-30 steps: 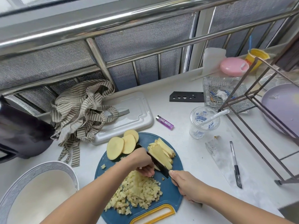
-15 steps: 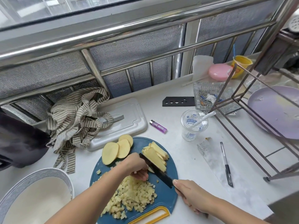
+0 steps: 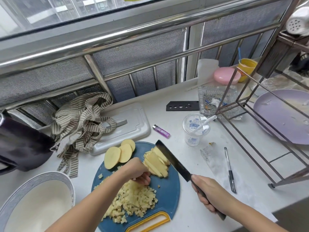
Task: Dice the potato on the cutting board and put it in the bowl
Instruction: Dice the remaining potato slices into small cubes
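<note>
Our left hand (image 3: pixel 139 171), fingers curled, held the potato strips (image 3: pixel 156 162) from their left on the cutting board (image 3: pixel 168 188); their long axis ran far-to-near, parallel to the knife (image 3: pixel 172 160) our right hand (image 3: pixel 208 194) gripped just right.

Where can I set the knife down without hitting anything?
Bare counter lies between the board, lighter and cup, and another patch runs from the lighter back to the black strip. A narrow gap separates bowl and board. Crowded: the rack side with pen and wrapper, and the apron over the tray.
</note>
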